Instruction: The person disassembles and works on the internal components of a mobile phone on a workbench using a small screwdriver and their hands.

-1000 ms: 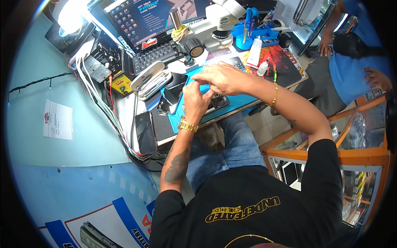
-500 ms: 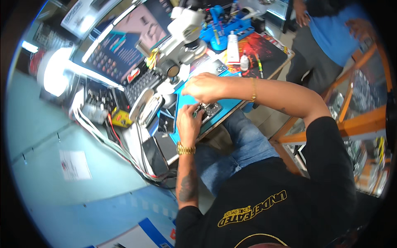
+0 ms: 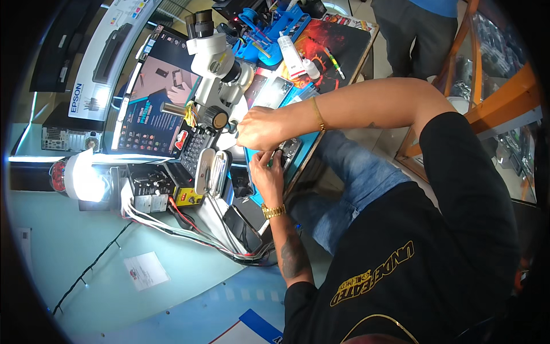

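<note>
My left hand (image 3: 266, 169) is bent at the opened phone (image 3: 291, 150) on the blue mat (image 3: 297, 169), thumb and fingers curled on a small part that I cannot make out. My right hand (image 3: 260, 129) is curled just above the left one, beside the microscope stand; what its fingertips hold is hidden. A dark phone (image 3: 240, 182) lies left of my hands, by the open case of tools (image 3: 213, 172). A white tube (image 3: 291, 54), a small white bottle (image 3: 310, 67) and a striped tool (image 3: 333, 60) lie beyond my right forearm.
The microscope (image 3: 209, 54) stands before the laptop (image 3: 146, 103). A bright lamp (image 3: 86, 178), power supply (image 3: 148, 189) and cables crowd the left. A blue organiser (image 3: 269, 37) is at the back. A person in dark trousers (image 3: 412, 34) stands at the right beside an orange-framed cabinet (image 3: 498, 92).
My view has swung, tilting the desk in the picture. My hands, touching a second ago, have separated slightly, the left staying at the opened phone and the right moving toward the microscope stand.
</note>
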A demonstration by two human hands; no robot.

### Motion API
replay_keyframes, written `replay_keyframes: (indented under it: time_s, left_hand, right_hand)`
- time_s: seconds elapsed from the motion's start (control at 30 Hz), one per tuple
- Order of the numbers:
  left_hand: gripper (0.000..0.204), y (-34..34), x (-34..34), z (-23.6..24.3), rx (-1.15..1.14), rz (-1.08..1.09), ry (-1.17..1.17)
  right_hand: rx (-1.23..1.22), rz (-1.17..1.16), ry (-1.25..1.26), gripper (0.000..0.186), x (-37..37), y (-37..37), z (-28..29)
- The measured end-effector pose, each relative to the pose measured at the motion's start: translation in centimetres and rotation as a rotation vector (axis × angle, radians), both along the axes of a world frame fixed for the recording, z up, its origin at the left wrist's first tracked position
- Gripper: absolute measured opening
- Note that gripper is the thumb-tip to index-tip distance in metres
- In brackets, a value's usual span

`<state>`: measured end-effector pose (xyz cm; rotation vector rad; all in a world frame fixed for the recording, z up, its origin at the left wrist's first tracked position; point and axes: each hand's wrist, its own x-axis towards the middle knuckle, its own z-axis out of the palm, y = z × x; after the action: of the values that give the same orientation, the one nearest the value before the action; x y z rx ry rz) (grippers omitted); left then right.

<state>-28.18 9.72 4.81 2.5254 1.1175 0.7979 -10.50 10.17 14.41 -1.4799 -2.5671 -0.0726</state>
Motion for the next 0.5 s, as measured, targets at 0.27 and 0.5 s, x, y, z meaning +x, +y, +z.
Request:
replay_keyframes:
  time_s: [0.27,0.5]
  left_hand:
    - [0.020,-0.1,1.1,0.2,-0.008,0.018,-0.056]
    - [0.018,-0.2,1.2,0.3,-0.036,0.087,-0.081]
  right_hand:
    - [-0.021,-0.022,0.046,0.044,0.7,-0.1,-0.1]
    - [0.011,-0.043,0.216,0.030,1.7,-2.0,0.2]
